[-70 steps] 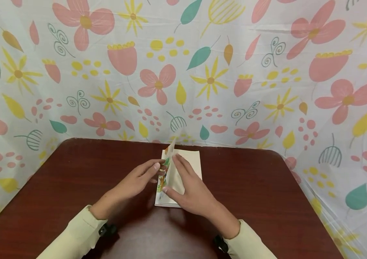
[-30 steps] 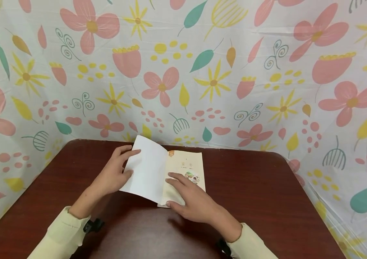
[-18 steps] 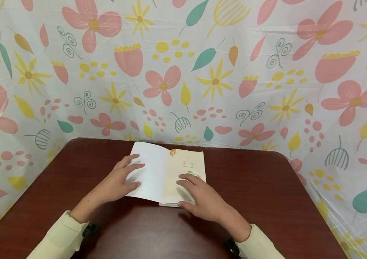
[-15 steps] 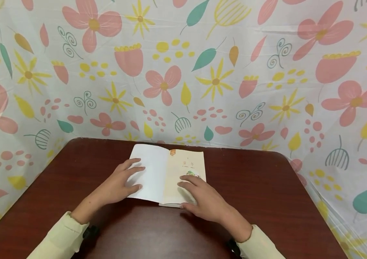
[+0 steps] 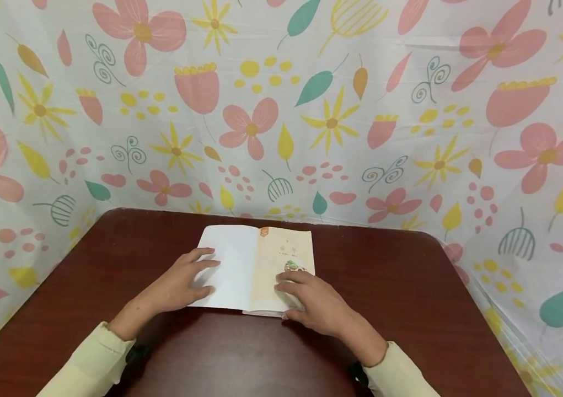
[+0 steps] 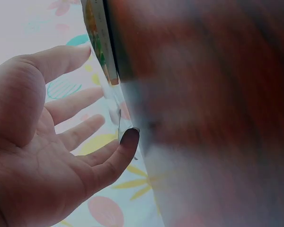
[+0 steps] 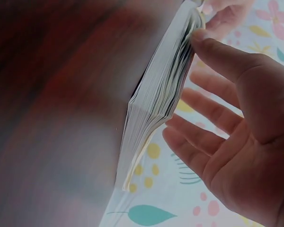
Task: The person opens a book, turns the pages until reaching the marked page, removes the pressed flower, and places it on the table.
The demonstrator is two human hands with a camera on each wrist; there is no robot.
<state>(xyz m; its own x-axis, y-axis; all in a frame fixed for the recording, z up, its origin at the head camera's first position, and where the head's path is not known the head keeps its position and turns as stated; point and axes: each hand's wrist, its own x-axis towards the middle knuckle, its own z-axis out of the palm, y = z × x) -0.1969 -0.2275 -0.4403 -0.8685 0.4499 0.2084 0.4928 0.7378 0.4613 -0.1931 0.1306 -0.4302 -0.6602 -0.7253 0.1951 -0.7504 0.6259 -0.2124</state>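
An open book (image 5: 275, 259) lies flat near the back of the table, its left side a blank white page (image 5: 231, 259) and its right side a cream page with a small colour picture and orange corner mark. My left hand (image 5: 180, 282), fingers spread and relaxed, rests at the white page's left edge. Over the lower right of the cream page lies my right hand (image 5: 318, 303), fingers loosely bent, thumb at the bottom edge. The right wrist view shows the book's thick page block (image 7: 156, 94) beside my thumb and fingers. Neither hand grips anything.
The dark red-brown table (image 5: 231, 358) runs around the book on every side. Behind and beside it hangs a white floral cloth (image 5: 281, 110). Small black wrist cameras sit at both pale sleeves (image 5: 90, 358).
The upright cover or leaf has been turned over to the left and lowered flat. My left hand moved left with it, and my right hand slid right and down off the page's middle.
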